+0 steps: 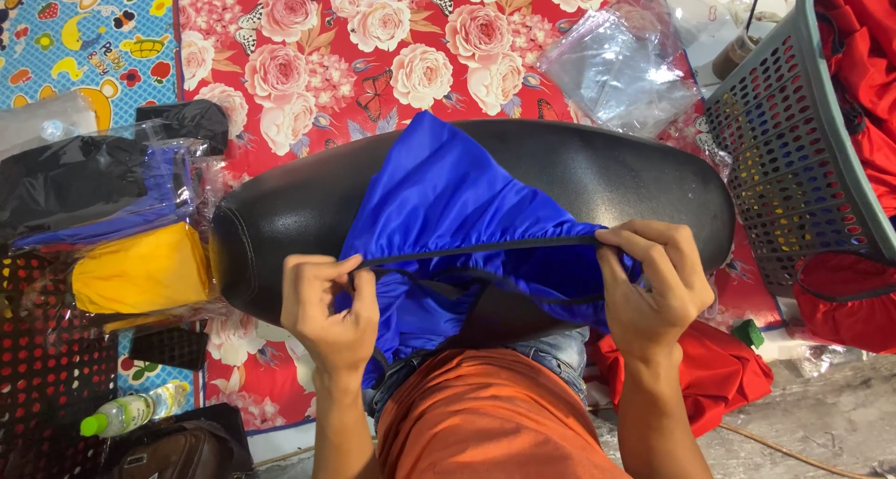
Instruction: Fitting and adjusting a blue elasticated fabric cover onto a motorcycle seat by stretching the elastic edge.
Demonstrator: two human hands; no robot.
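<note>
Your left hand (329, 306) and right hand (653, 283) each pinch the black elastic hem (485, 248) of the blue fabric cover (448, 208), stretching it taut between them so it spans the long black padded seat (597, 176) across your lap.

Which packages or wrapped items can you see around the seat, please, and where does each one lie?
Empty clear plastic bag: crumpled, upper right on the rose-patterned mat.
Bagged dark and blue fabric: clear wrapper, left of the black seat.
Yellow bagged bundle: just below that one.
Plastic bottle: green cap, lower left.
</note>
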